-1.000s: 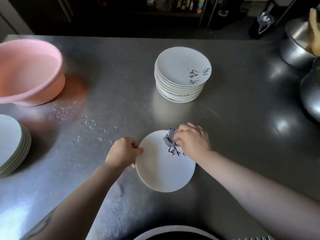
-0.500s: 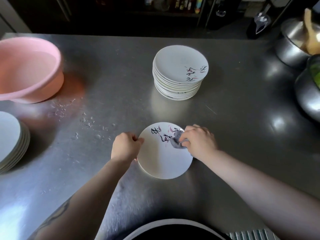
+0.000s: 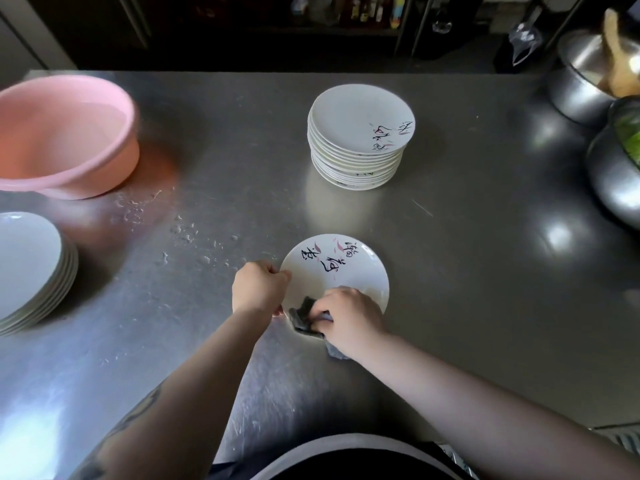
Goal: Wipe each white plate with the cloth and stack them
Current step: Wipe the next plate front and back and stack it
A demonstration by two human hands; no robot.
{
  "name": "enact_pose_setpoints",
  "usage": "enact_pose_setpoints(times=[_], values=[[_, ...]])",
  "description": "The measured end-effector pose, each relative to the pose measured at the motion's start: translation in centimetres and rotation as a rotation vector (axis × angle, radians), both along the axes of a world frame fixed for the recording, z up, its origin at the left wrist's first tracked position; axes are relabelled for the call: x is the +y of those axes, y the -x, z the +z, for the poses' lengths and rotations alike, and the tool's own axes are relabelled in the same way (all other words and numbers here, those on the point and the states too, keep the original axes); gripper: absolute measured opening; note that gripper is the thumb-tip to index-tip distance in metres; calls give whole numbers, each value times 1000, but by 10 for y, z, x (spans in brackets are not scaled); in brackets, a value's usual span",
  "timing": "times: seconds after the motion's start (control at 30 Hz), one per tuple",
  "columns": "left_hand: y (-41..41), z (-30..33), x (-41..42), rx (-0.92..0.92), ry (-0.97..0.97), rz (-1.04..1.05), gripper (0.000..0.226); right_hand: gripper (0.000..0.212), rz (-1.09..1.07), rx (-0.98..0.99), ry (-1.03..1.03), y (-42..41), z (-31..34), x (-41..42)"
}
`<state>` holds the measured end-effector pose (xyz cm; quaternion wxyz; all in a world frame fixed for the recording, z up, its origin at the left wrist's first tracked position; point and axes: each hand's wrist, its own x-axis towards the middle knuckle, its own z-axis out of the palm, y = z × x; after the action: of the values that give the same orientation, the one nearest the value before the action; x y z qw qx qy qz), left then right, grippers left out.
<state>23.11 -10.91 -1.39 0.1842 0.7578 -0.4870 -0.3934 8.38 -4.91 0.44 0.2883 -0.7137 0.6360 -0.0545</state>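
A white plate (image 3: 343, 268) with black and pink brush writing lies on the steel counter in front of me. My left hand (image 3: 259, 289) grips its left rim. My right hand (image 3: 348, 317) holds a crumpled grey cloth (image 3: 304, 315) and presses it on the plate's near edge. Farther back stands a tall stack of white plates (image 3: 358, 147) with the same writing on the top one. Another stack of plain white plates (image 3: 31, 268) sits at the left edge.
A pink plastic basin (image 3: 65, 133) stands at the back left, with water drops (image 3: 187, 233) on the steel counter (image 3: 485, 271) near it. Metal bowls (image 3: 585, 84) crowd the right edge, one holding greens (image 3: 630, 133).
The plate has turned under my hands, so the writing now faces the far side. My right hand with the cloth moved from the plate's far edge to its near edge.
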Motion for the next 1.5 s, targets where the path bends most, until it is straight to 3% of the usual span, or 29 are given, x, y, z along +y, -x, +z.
enact_pose_setpoints(times=[0.3,0.47,0.6,0.67,0.77,0.87,0.93,1.0,1.13,1.33,1.4,1.5], values=[[-7,-3,8,110,-25,74,21,18,29,63,-87,29,5,-4],[-8,-2,11,148,-17,66,21,20,-109,225,-32,64,14,-11],[-8,-1,16,149,9,63,18,18,-206,223,30,60,11,-9],[-9,0,21,120,85,65,16,19,-238,164,28,59,9,-7],[-10,4,40,77,380,74,34,15,-398,-60,60,69,11,-6],[-7,5,61,145,582,-247,27,14,-478,-178,213,77,15,-2],[-2,2,71,111,604,-554,19,14,-489,-219,266,77,16,5],[1,-4,73,24,617,-709,22,13,-494,-236,299,76,13,13],[2,-10,68,-54,602,-751,32,15,-523,-270,353,74,6,25],[2,-15,63,-81,604,-798,25,17,-518,-272,383,74,9,24],[1,-15,64,-91,666,-801,10,16,-517,-282,384,74,12,23],[-3,-12,66,-104,800,-835,22,16,-518,-304,394,71,19,24]])
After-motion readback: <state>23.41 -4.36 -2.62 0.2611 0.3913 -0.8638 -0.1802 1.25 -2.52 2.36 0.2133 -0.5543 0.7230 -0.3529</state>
